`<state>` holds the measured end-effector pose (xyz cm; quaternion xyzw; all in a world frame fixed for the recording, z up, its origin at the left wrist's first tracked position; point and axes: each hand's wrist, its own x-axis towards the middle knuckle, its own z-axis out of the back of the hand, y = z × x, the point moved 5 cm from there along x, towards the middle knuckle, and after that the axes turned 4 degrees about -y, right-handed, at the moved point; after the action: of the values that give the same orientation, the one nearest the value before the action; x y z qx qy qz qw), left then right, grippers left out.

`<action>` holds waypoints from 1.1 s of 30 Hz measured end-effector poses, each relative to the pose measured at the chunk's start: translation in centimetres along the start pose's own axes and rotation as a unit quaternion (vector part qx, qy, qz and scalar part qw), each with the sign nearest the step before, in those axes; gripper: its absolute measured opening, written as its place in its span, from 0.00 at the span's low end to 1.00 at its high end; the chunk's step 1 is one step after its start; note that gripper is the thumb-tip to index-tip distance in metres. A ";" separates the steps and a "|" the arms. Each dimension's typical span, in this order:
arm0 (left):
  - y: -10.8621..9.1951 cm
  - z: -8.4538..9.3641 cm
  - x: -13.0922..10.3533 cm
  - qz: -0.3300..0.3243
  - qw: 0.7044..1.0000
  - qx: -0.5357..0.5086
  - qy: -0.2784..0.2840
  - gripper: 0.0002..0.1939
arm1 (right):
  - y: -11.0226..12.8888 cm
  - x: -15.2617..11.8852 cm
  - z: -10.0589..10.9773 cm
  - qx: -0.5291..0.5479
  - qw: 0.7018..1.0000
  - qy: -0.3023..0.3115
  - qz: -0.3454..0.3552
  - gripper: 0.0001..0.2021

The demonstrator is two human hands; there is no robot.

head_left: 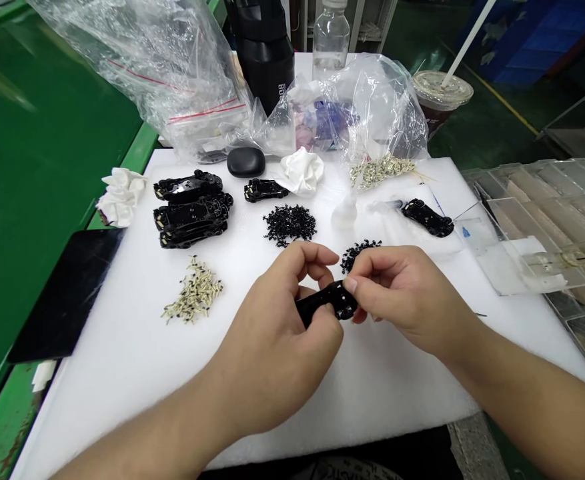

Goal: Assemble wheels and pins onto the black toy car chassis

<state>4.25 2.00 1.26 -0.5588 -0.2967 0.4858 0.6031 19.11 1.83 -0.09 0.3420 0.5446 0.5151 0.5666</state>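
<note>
My left hand is closed around a small black model car, its thumb lying along the near side. The fingertips of my right hand are pinched together at the right end of that car; whether a tiny part is between them is hidden. Just beyond the right fingers lies a small pile of tiny black parts, with a larger pile of black parts to its left. A heap of small cream pieces with dark tips is left of my left hand.
Several black model cars are stacked at left on the white foam board. Another car lies at right, near clear divided trays. Plastic bags, a black bottle and a drink cup line the back.
</note>
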 end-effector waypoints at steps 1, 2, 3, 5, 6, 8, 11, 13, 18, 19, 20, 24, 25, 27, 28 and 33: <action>0.0 0.0 0.0 0.004 1.000 -0.001 -0.002 0.16 | 0.0 0.0 0.0 -0.002 1.000 -0.002 0.001 0.08; 0.1 0.0 0.0 0.007 1.000 0.000 -0.005 0.16 | 0.0 0.0 0.0 -0.005 1.000 -0.006 0.002 0.08; 0.1 0.1 0.1 0.009 1.000 0.001 -0.007 0.16 | 0.0 -0.1 0.1 -0.009 1.000 -0.011 0.003 0.08; 0.3 0.1 0.1 0.015 1.000 0.005 -0.012 0.15 | 0.0 -0.1 0.1 -0.018 1.000 -0.019 0.004 0.08; 0.4 0.2 0.1 0.020 1.000 0.009 -0.014 0.14 | 0.0 -0.2 0.2 -0.023 0.999 -0.022 0.005 0.08; 0.6 0.2 0.1 0.029 0.999 0.019 -0.018 0.13 | -0.1 -0.2 0.2 -0.031 0.999 -0.023 0.006 0.08; 0.7 0.2 0.1 0.034 0.999 0.030 -0.019 0.13 | -0.1 -0.2 0.2 -0.034 0.999 -0.018 0.007 0.08; 0.7 0.2 0.2 0.036 0.999 0.033 -0.019 0.13 | 0.0 -0.1 0.3 -0.033 0.999 -0.014 0.008 0.08; 0.8 0.3 0.4 0.036 0.998 0.049 -0.022 0.13 | 0.1 -0.1 0.3 -0.027 0.999 -0.009 0.013 0.09; 0.8 0.3 0.4 0.034 0.998 0.052 -0.023 0.13 | 0.1 -0.2 0.3 -0.026 1.000 -0.009 0.015 0.09; 0.8 0.4 0.5 0.033 0.998 0.054 -0.024 0.13 | 0.1 -0.2 0.4 -0.025 1.000 -0.008 0.017 0.09; 0.8 0.4 0.4 0.033 0.997 0.066 -0.027 0.13 | 0.1 -0.2 0.5 -0.026 0.999 -0.007 0.024 0.10; 0.8 0.5 0.4 0.034 0.997 0.068 -0.027 0.13 | 0.1 -0.2 0.5 -0.026 0.999 -0.007 0.025 0.10; 0.8 0.5 0.4 0.032 0.997 0.069 -0.027 0.13 | 0.2 -0.2 0.5 -0.027 0.999 -0.007 0.026 0.10; 0.7 0.5 0.4 0.032 0.997 0.068 -0.027 0.13 | 0.2 -0.2 0.5 -0.028 0.999 -0.006 0.026 0.10; 0.7 0.4 0.6 0.029 0.997 0.070 -0.031 0.13 | 0.1 -0.2 0.4 -0.030 0.999 -0.004 0.027 0.10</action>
<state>3.87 2.61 0.58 -0.5079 -0.2640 0.5403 0.6168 19.53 1.77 0.12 0.3417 0.5171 0.5452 0.5645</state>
